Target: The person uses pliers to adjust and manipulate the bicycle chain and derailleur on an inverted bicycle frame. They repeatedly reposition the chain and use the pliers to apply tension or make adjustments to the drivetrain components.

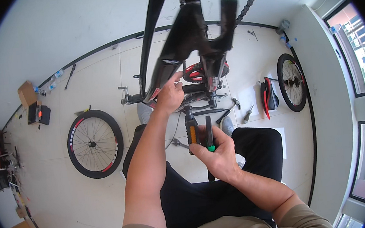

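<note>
A black bicycle frame [187, 35] with red and white markings fills the upper middle. My left hand [171, 96] is closed at its lower tube, beside the red chainring [194, 73]. The index finger reaches toward the chainring, and other fingers are partly hidden. In front of my lap, my right hand [220, 155] grips a black pedal [192, 128] with an orange reflector, thumb against its lower end. A bright green part [211, 148] with a black piece below shows at the same hand; its kind is unclear. The drive chain [251, 4] hangs at the top right.
On the tiled floor lie a wheel [95, 144] to the left, a hammer [235, 105], a screwdriver [248, 114], a wrench [178, 143] and a red-black saddle [270, 97]. Another wheel [291, 82] leans at the right wall. A cardboard box [27, 93] stands far left.
</note>
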Available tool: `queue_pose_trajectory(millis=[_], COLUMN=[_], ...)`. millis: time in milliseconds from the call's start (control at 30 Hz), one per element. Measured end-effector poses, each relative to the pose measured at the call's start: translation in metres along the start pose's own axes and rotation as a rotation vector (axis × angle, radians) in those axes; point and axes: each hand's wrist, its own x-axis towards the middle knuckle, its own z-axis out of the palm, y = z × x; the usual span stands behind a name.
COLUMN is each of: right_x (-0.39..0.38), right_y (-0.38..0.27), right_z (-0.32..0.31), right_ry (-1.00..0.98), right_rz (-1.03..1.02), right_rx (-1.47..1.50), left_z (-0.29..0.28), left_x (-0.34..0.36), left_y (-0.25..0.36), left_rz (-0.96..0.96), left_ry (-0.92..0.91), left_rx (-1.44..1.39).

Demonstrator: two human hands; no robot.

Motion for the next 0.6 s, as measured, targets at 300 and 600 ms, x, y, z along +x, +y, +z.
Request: queue_pose_trajectory(millis=[300, 600], right_x=[0.018, 0.033], right_y=[0.014, 0.044], right_z=[0.016, 0.032], right_ry=[-0.041, -0.082], right_rz=[0.161, 0.248], right_rx=[-0.036, -0.005], left_z=[0.004, 0.008], left_x=[0.015, 0.020], left_y=[-0.005, -0.052], left_rz=[-0.056, -0.071], left_ry=[-0.004, 0.083], left_rx=[-0.113, -0.009])
